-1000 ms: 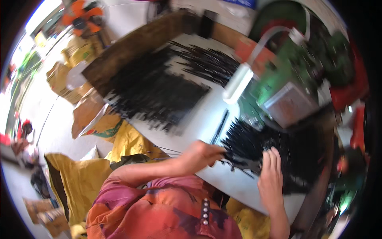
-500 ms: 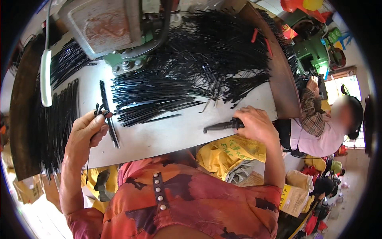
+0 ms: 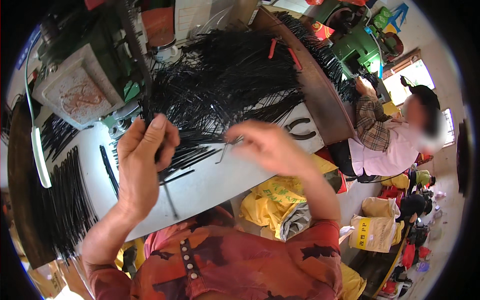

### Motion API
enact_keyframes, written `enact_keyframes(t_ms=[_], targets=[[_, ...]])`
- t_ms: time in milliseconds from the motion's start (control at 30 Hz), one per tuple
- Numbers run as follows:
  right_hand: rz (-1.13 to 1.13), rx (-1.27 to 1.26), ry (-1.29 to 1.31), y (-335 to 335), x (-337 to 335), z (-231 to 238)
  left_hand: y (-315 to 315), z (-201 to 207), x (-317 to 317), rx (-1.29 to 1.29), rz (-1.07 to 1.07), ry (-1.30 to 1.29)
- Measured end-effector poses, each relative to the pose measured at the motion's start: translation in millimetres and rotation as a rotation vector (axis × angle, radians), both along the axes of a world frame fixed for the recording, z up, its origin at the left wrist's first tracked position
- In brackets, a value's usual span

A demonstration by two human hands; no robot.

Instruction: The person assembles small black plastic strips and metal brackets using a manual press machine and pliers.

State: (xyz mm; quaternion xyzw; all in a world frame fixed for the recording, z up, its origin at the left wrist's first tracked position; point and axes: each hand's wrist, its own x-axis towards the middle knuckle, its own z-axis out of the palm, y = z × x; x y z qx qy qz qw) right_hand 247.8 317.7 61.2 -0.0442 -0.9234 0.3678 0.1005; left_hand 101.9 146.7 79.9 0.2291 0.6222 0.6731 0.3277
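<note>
- Because blur softens the right hand point(image 3: 270, 147), its fingers cannot be separated by eye; whether they grip anything cannot be told.
- The left hand point(image 3: 147, 157) is curled closed, thumb laid over fingers, around a black strip point(image 3: 171, 202); the held portion is concealed and the lower end is blurred.
- The green machine point(image 3: 116, 62) at upper left is cut off by the upper edge; the nose of the pliers point(image 3: 303, 137), near the right hand, is hard to make out.
- The black strip is slender, dark and slightly tilted, hanging below the left fist in front of the white table point(image 3: 205, 181).
- Similar strips form a tangled, glossy pile point(image 3: 235, 65) behind the hands and an aligned row point(image 3: 65, 200) at left.
</note>
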Motion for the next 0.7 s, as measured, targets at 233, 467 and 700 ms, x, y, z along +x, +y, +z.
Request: enact_keyframes(t_ms=[233,467,700], targets=[[0.138,-0.265,-0.007,-46.6,-29.3,17.0,19.9,0.7,22.1,0.662,-0.058,-0.066],[-0.179,0.75,-0.045,45.8,-22.9,-10.1,-21.4,-28.1,-3.9,0.035,-0.061,0.469],[-0.404,0.925,-0.301,110.6,-12.0,-38.8,-74.0,-53.5,-29.5,-0.221,-0.059,0.714]])
